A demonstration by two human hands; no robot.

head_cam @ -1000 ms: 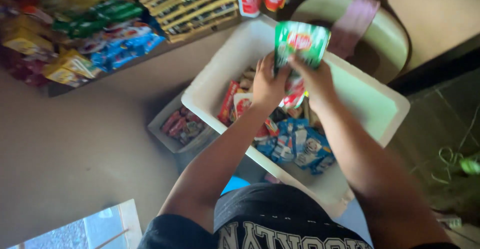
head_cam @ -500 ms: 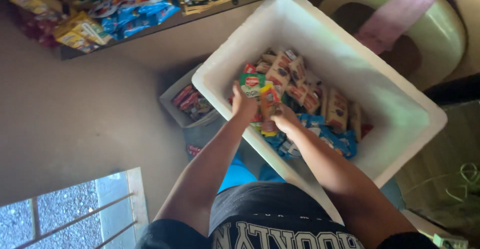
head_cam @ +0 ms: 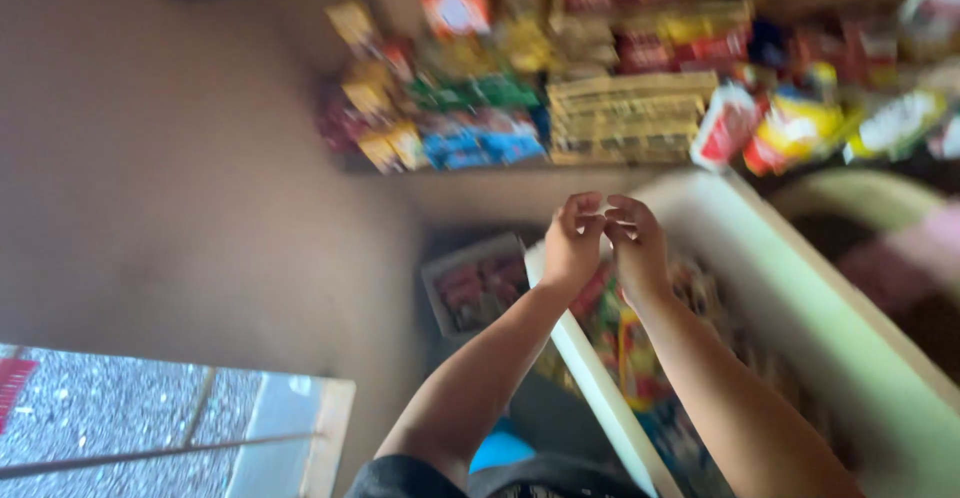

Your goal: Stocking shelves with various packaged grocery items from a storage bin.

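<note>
Quick look at where you're at: both your hands are up out of the tub now. Half a second ago they were down among the packets, and a second ago you were holding up a green packet over the tub; that one is out of your hands now, and I can't pick it out anywhere in this blurry shot.

Your left hand (head_cam: 572, 243) and right hand (head_cam: 635, 243) sit side by side above the near edge of the white tub (head_cam: 600, 388), fingertips curled in and touching each other. Both look pinched closed, maybe on something tiny and pale between the fingertips, but the blur is too heavy and I honestly can't tell if there's anything in there. No packet in either hand, that much shows.

The packets (head_cam: 620, 328) are in the tub right under your wrists, a red, yellow and green jumble. Just left of the tub there's a small grey box (head_cam: 475, 288) with reddish stuff in it. Further out, the shelf (head_cam: 620, 108) holds more snack bags, yellow, green and blue ones on the left and red and white ones to the right.

Your view has also swung up toward the shelf compared with before, so less of the tub shows. My read: you're between grabs, hands off the pile.
</note>
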